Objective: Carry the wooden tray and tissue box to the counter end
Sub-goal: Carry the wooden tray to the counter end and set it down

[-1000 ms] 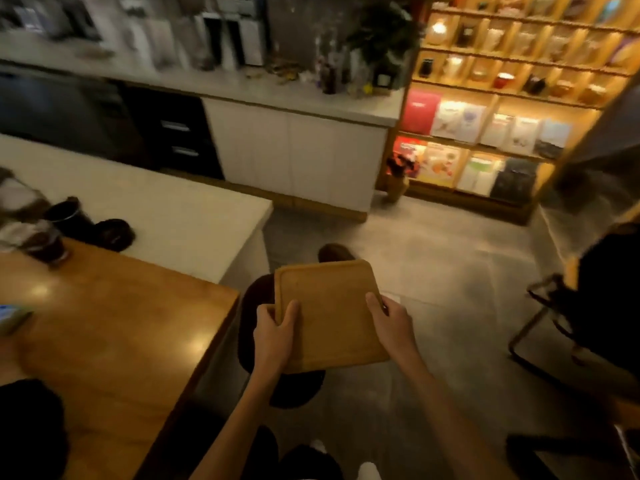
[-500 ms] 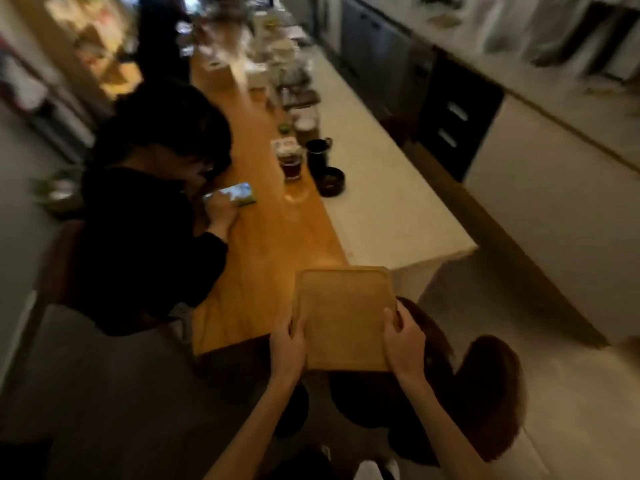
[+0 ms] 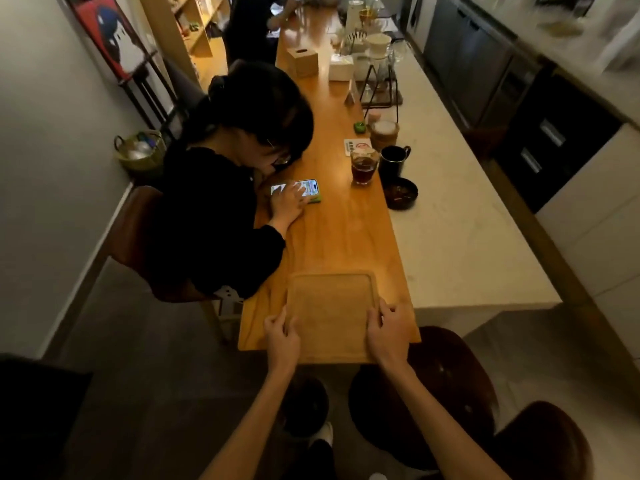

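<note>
Long wooden desk point(image 3: 332, 230) beside a pale stone counter point(image 3: 464, 237) in a dim café room. Wooden tray point(image 3: 329, 306) lying flat at the near end of the desk, near edge overhanging slightly. Left hand point(image 3: 281, 336) curled on the tray's left rim; right hand point(image 3: 389, 332) gripping the right rim, fingers over the edge. Wooden tissue box point(image 3: 302, 62) far up the desk, well apart from the tray. Seated person point(image 3: 221, 188) at left, touching a phone point(image 3: 298, 188). Glass of dark drink point(image 3: 362, 168) and black mug point(image 3: 393, 160) at mid-desk.

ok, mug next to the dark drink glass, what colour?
Black mug, seen in the head view, right of the glass.
</note>
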